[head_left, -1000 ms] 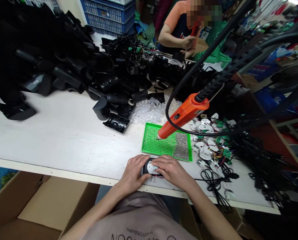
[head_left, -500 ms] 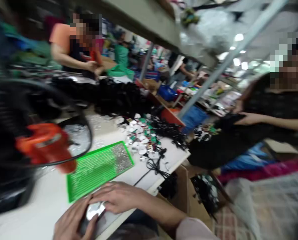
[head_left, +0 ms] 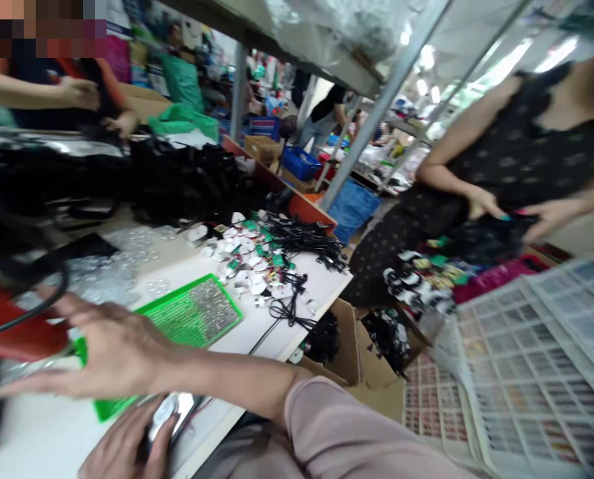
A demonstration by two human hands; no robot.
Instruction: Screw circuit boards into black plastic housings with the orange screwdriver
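As I watched from the head view, what counted was how the red-orange tool (head_left: 22,339) lay from the right hand (head_left: 122,342): off to the left, just ahead of its fingers, its long axis running mostly sideways, as best I could judge through the blur. The right hand was clearly nearer to it than the left hand (head_left: 127,442). I saw the right arm stretched leftward, the hand over one end of the green tray (head_left: 174,321), its fingers spread wide and the thumb well apart on the near side. It had hold of nothing I could make out, and I could not tell whether a fingertip touched the tool. Down by the front edge of the tabletop (head_left: 47,429), the left hand was closed around a dark housing (head_left: 181,427) with a pale, shiny part (head_left: 179,402) on top. That housing slanted away to the right, near the tray.
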